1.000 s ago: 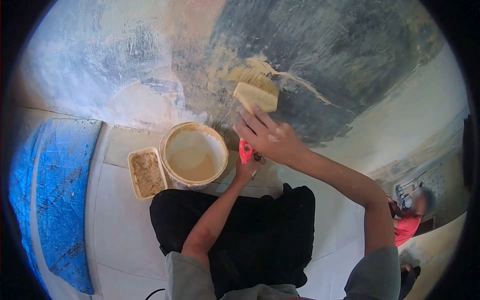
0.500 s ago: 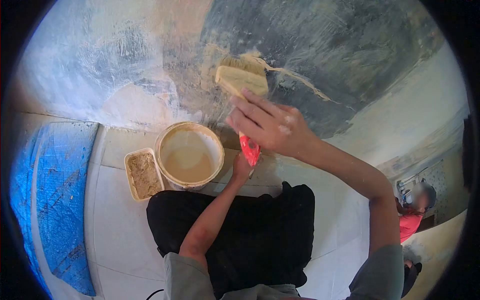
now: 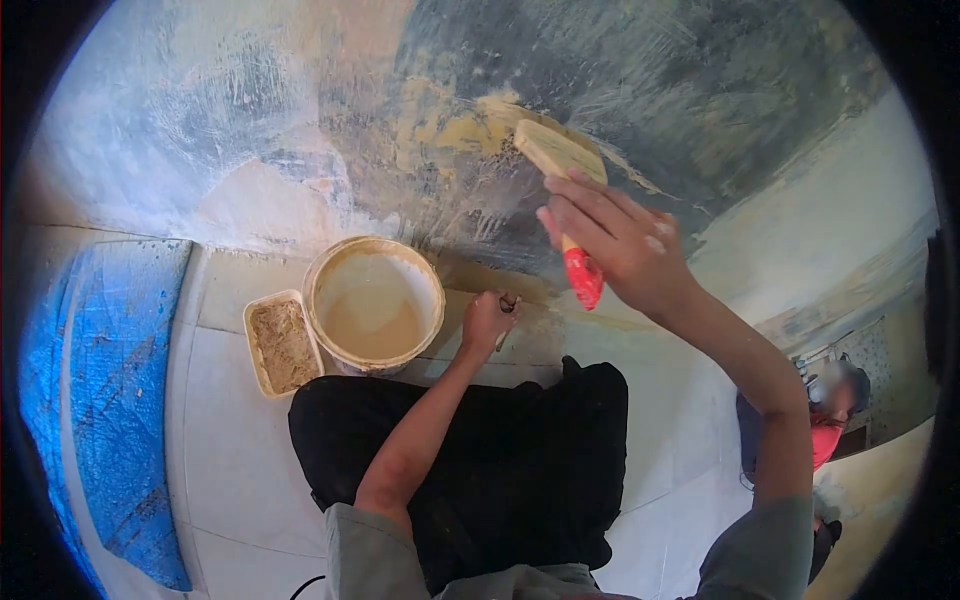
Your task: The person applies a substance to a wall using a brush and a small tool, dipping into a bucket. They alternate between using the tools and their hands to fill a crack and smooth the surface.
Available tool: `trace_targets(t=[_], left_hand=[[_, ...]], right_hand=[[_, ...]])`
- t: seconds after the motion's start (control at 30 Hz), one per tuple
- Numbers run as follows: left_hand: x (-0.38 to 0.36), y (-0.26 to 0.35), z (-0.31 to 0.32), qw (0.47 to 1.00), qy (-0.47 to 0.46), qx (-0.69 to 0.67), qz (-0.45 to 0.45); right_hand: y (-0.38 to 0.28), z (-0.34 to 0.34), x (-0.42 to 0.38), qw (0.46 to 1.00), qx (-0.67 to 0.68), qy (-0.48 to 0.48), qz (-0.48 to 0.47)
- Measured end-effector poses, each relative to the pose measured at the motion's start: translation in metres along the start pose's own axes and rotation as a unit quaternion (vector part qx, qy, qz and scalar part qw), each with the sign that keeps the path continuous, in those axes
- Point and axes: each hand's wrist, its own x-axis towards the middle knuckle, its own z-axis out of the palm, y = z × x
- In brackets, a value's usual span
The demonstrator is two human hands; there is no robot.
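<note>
My right hand point(image 3: 628, 238) is closed around a wide, pale-headed paintbrush point(image 3: 562, 152) with red on the end of its handle. The brush head is at the wall point(image 3: 480, 60), over a dark grey patch, next to a smear of wet yellowish coating point(image 3: 465, 130). Low in front of the wall, my left hand point(image 3: 487, 322) is closed on a small, thin object, dark at the top and pale below; its kind cannot be made out. Left of that hand stands a round bucket point(image 3: 436, 318) holding thin beige liquid.
Against the bucket's left side sits a rectangular tub point(image 3: 262, 378) of thick brownish paste. Blue plastic sheeting point(image 3: 120, 400) covers something at the far left. My black-clad legs point(image 3: 470, 460) are folded on the tiled floor point(image 3: 240, 450). Another person point(image 3: 828, 435) is at the far right.
My right hand has swept the brush rightward along the wall, exposing the yellowish smear and covering part of the pale streak. My left hand now shows more fully beside the bucket.
</note>
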Motion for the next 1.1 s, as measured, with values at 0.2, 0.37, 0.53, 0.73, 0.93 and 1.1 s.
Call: trace_targets(t=[0.2, 0.37, 0.53, 0.73, 0.93, 1.1], left_hand=[[-0.001, 0.005, -0.004, 1.000, -0.008, -0.008, -0.013], [0.000, -0.002, 0.003, 0.999, 0.015, -0.043, -0.007], [0.000, 0.000, 0.000, 1.000, 0.012, -0.008, -0.001], [0.000, 0.001, 0.000, 0.999, 0.034, 0.020, 0.010], [0.001, -0.007, 0.007, 0.999, 0.005, -0.027, -0.032], [0.014, -0.045, 0.032, 0.987, 0.106, 0.003, 0.119]], right_hand=[[0.010, -0.018, -0.018, 0.999, -0.011, -0.017, 0.040], [0.009, -0.024, -0.030, 0.996, -0.040, -0.029, 0.074], [0.005, -0.014, -0.027, 0.999, 0.004, -0.029, 0.026], [-0.003, 0.020, 0.002, 0.999, -0.002, 0.033, -0.031], [-0.021, 0.039, 0.044, 0.991, 0.014, 0.115, -0.066], [-0.027, 0.029, 0.062, 0.978, 0.023, 0.183, -0.100]])
